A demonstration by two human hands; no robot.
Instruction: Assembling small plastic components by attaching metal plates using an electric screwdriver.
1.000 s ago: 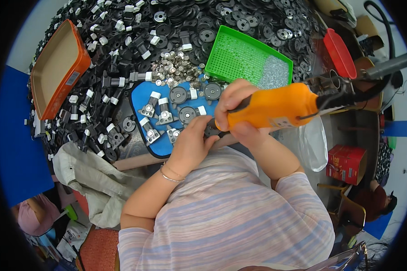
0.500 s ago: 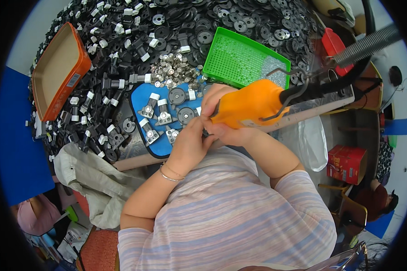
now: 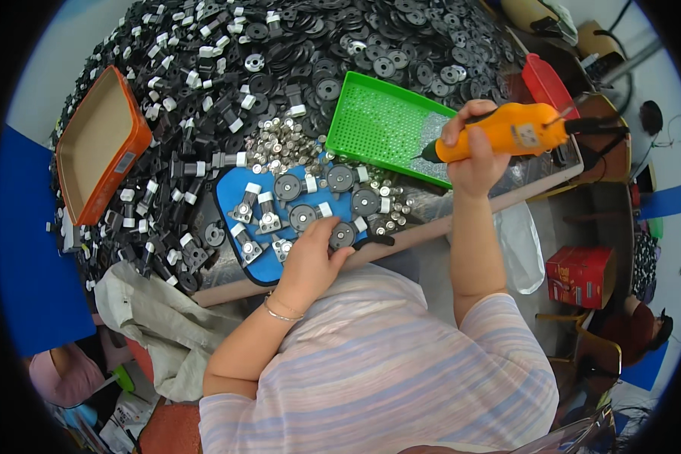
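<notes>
My right hand (image 3: 478, 155) is wrapped round an orange electric screwdriver (image 3: 523, 135). Its dark tip points left, over the small silvery screws (image 3: 433, 132) heaped at the right end of a green perforated basket (image 3: 384, 85). On the near edge of a blue mat (image 3: 261, 268), my left hand (image 3: 310, 259) grips a black disc-shaped part (image 3: 343, 235) with a white end, thumb and fingers round its rim. Similar black discs (image 3: 303, 218) with white ends lie just beyond. Left of them are several black brackets (image 3: 268, 221) with metal plates and white tips.
Small metal pieces (image 3: 280, 144) are heaped behind the mat. A large pile of black discs (image 3: 386, 66) and white-tipped black parts fills the far table. An orange tray (image 3: 138, 140) lies on the left, a red tray (image 3: 546, 82) at the far right. The table edge (image 3: 424, 233) runs in front.
My right hand, with the screwdriver, has moved away from my left hand to the right, over the green basket. My left hand now rests lower on the mat with the disc-shaped part.
</notes>
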